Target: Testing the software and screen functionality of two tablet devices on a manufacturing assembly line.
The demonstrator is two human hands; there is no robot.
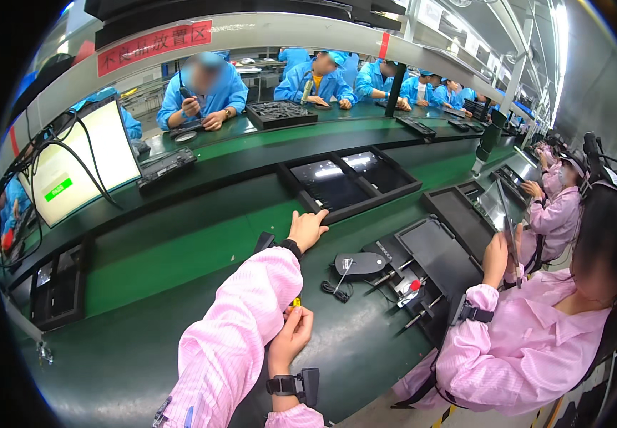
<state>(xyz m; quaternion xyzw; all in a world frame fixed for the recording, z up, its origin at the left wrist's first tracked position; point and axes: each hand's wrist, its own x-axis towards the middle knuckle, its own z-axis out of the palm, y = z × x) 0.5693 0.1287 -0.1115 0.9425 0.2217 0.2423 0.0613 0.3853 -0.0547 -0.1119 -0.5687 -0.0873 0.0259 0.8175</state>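
My left hand (307,230) reaches out over the green work surface, its fingers apart. The fingertips are at the near edge of a black tray (412,187) that carries dark flat screens (326,183); whether they press on the rim I cannot tell. Closer to me, my right hand (292,337) is closed, thumb and fingers pinching a small yellow-and-black thing (295,302). My left sleeve (240,314) covers part of that thing, so its kind does not show. Both wrists wear black straps.
Right of my hands lie a black box with a cable (360,265) and a test fixture (415,285) with metal rods. A co-worker in pink (529,335) holds a flat panel close on the right. A lit monitor (80,164) and another tray (58,285) stand left. Workers in blue sit opposite.
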